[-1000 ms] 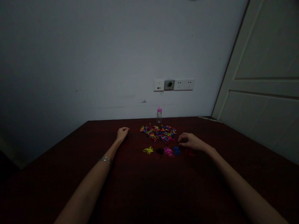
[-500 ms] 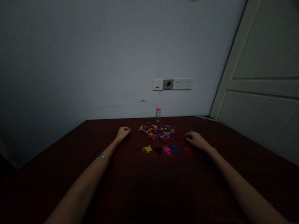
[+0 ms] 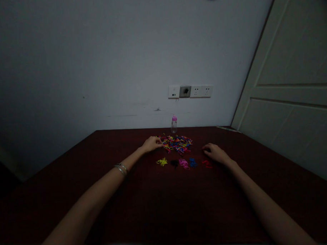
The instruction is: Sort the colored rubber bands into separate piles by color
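A mixed heap of small multicoloured rubber bands lies toward the far side of the dark red table. At its left edge is my left hand, thumb and fingers drawn together in a pinch; what is between the fingertips is too small to make out. My right hand rests to the right of the heap, fingers curled, with nothing visible in them. Just below it lie red bands. Nearer to me, in a row, are small piles of yellow bands, black bands, pink bands and blue bands.
Behind the heap a clear bottle with a pink top stands upright near the wall. Sockets and switches are set in the wall above. A pale panelled door borders the table on the right.
My left hand has moved right, from beside the heap to its left edge. My right hand stays in place by the red bands. The view has shifted slightly.
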`<state>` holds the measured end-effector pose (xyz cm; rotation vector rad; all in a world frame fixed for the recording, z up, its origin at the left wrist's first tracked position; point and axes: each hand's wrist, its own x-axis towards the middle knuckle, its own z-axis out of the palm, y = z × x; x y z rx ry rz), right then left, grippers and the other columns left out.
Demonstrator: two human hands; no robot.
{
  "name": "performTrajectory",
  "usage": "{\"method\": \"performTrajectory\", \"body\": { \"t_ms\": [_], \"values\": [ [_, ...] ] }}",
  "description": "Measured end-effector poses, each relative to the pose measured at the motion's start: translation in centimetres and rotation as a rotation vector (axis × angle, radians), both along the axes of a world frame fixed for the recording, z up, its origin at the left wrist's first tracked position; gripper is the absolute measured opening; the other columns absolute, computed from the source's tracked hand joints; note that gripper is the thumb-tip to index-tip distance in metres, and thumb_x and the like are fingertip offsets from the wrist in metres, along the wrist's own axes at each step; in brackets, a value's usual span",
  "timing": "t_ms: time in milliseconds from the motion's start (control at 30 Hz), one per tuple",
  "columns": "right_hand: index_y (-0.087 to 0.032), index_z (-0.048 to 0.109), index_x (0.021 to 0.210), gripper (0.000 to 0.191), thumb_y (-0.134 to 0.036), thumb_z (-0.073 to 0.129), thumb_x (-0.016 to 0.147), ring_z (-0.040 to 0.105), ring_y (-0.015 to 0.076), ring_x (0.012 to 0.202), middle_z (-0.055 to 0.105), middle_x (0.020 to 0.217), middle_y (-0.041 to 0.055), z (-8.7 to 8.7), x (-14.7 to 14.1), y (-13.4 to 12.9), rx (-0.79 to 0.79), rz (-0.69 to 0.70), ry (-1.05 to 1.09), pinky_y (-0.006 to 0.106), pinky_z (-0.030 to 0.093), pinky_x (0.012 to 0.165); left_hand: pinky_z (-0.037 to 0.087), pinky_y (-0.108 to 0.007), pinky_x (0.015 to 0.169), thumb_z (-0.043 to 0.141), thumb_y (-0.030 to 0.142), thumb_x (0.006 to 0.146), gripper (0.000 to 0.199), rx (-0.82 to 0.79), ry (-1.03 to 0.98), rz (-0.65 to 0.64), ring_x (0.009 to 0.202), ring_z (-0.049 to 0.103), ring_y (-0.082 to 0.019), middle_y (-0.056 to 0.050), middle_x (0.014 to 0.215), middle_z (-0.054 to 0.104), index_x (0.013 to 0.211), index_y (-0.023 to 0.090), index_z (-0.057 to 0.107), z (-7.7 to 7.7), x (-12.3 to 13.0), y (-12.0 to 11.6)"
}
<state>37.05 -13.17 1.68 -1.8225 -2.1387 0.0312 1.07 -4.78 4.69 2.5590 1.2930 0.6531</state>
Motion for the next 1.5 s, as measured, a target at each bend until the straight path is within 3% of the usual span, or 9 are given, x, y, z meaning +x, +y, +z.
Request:
{"method": "performTrajectory", "body": {
  "t_ms": [133,400,600,833,1167,1300,1500],
  "values": [
    [-0.017,0.067,0.1,0.03,-0.028,0.048,0.079,0.058,0.0215,0.098,0.062,0.108,0.0102,0.0,0.0,0.0,-0.006,-0.011,0.014,0.029,0.042,0.087,0.035,-0.02,0.057,0.06,0.051,0.069,0.034,0.041,0.129,-0.136,0.066,0.056,-0.013,-0.002,0.071,0.064,0.075,0.018,0.068,0.3,3.0,-2.1],
    [-0.019,0.067,0.1,0.028,-0.026,0.049,0.079,0.057,0.0201,0.102,0.062,0.111,0.0085,-0.3,0.0,0.2,-0.006,-0.028,0.011,0.029,0.041,0.09,0.038,-0.023,0.061,0.058,0.04,0.072,0.023,0.142,0.353,-0.145,0.075,0.059,-0.019,-0.004,0.077,0.064,0.079,0.019,0.062,0.0,4.2,-3.3],
    [-0.019,0.066,0.101,0.029,-0.026,0.048,0.079,0.056,0.0202,0.103,0.061,0.112,0.0085,-0.1,-0.3,0.0,-0.011,-0.022,-0.003,0.029,0.04,0.092,0.038,-0.023,0.061,0.059,0.038,0.068,0.025,0.083,0.344,-0.085,0.077,0.059,-0.018,-0.003,0.082,0.064,0.085,0.019,0.059,0.3,3.8,-3.5],
    [-0.018,0.065,0.103,0.031,-0.027,0.046,0.08,0.056,0.0206,0.103,0.06,0.113,0.0093,-0.2,-0.3,0.0,-0.005,-0.028,-0.027,0.029,0.04,0.092,0.036,-0.021,0.058,0.053,0.027,0.071,0.015,0.05,0.309,-0.138,0.071,0.057,-0.015,-0.003,0.077,0.063,0.08,0.019,0.062,-0.2,3.5,-3.2],
    [-0.02,0.066,0.101,0.029,-0.025,0.049,0.079,0.056,0.0205,0.103,0.061,0.112,0.0078,0.0,-0.4,-0.1,-0.005,-0.029,0.002,0.03,0.04,0.093,0.035,-0.02,0.057,0.051,0.02,0.071,0.016,0.052,0.243,-0.148,0.068,0.056,-0.014,-0.003,0.076,0.065,0.078,0.018,0.065,-0.3,3.6,-3.0],
    [-0.018,0.066,0.103,0.031,-0.025,0.047,0.08,0.056,0.0209,0.103,0.06,0.112,0.0095,0.0,-0.4,-0.1,-0.013,-0.022,-0.028,0.03,0.039,0.092,0.034,-0.02,0.055,0.051,0.019,0.072,0.016,0.065,0.202,-0.215,0.064,0.055,-0.013,-0.003,0.072,0.064,0.077,0.017,0.066,0.1,4.8,-3.5],
    [-0.018,0.065,0.104,0.032,-0.027,0.046,0.08,0.056,0.0211,0.103,0.06,0.112,0.0096,0.0,-0.5,-0.1,-0.016,-0.028,-0.044,0.03,0.039,0.092,0.031,-0.02,0.053,0.054,0.024,0.073,0.013,0.026,0.268,-0.387,0.06,0.053,-0.011,0.0,0.069,0.063,0.074,0.019,0.066,1.0,7.7,-6.6]
  ]
}}
